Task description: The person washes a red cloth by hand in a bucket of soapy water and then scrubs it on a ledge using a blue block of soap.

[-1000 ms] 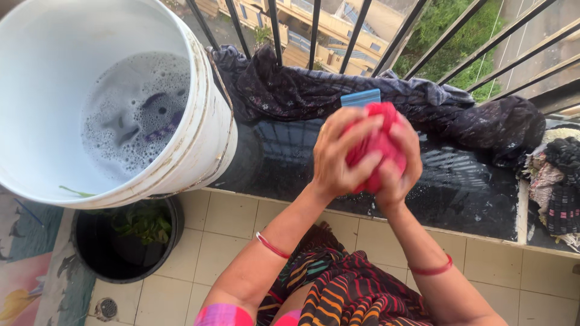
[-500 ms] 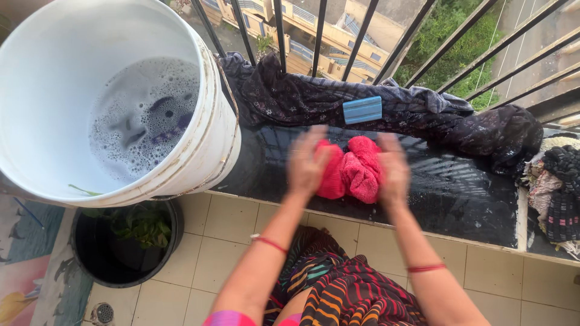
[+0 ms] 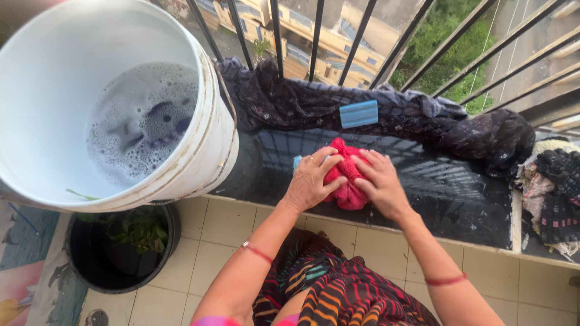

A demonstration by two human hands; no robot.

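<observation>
A person's left hand (image 3: 311,180) and right hand (image 3: 379,183) press down together on a bunched, wet red cloth (image 3: 344,181) lying on a glossy black stone ledge (image 3: 447,193) at the foot of a balcony railing (image 3: 314,36); the left grip is curled over the cloth's left side, fingers clenched into the fabric, while the right grip is spread flatter across its right side, fingertips dug into the folds; a ring shows on one left finger, and a thin red bangle circles each wrist. A sliver of light blue shows at the cloth's left edge, just beyond the left thumb; what it belongs to cannot be told.

Just behind the hands, a dark patterned garment (image 3: 386,111) is heaped along the back of the ledge against the bars; a light blue ribbed scrubbing brush (image 3: 359,113) lies on top of it, apart from the red cloth. A large white plastic bucket (image 3: 208,145) stands at the ledge's left end, holding soapy, foaming water (image 3: 142,121); below it, on the cream-tiled floor (image 3: 229,235), sits a black tub (image 3: 90,271) with green leaves (image 3: 140,229) inside. At far right, a pile of mixed wrung laundry (image 3: 553,193) rests on the ledge's end; striped multicoloured clothing covers the person's lap at the bottom of the view.
</observation>
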